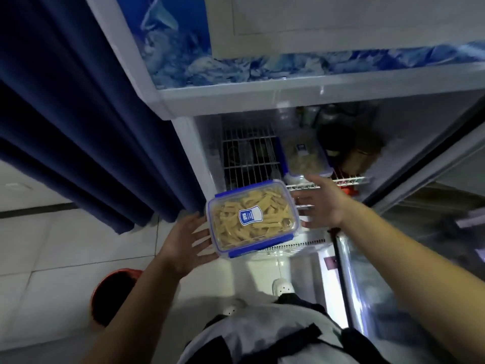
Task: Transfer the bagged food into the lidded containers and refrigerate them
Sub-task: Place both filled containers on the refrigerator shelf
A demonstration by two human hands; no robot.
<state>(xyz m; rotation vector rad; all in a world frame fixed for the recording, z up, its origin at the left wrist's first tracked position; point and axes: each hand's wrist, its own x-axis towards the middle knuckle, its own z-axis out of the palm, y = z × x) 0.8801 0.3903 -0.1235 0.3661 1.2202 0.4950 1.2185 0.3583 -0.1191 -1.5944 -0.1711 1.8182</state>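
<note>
A person stands before an open refrigerator (288,106), holding a clear lidded container (252,218) with blue clips between both hands. The container is full of pale yellow strips of food (231,229) and carries a blue and white label (250,214) on its lid; it hangs in the air in front of the fridge opening, below the wire shelf (249,156). The left hand (187,239) has its fingers spread and its palm against the container's left side. The right hand (319,203) is likewise spread, its fingers at the container's right edge, though whether they press firmly cannot be told. On the wire shelf, further in, sits a second clear container (305,158) with blue trim. A dark blue curtain (78,114) hangs to the left of the fridge, and a red bin (115,295) stands on the tiled floor (52,245).
</note>
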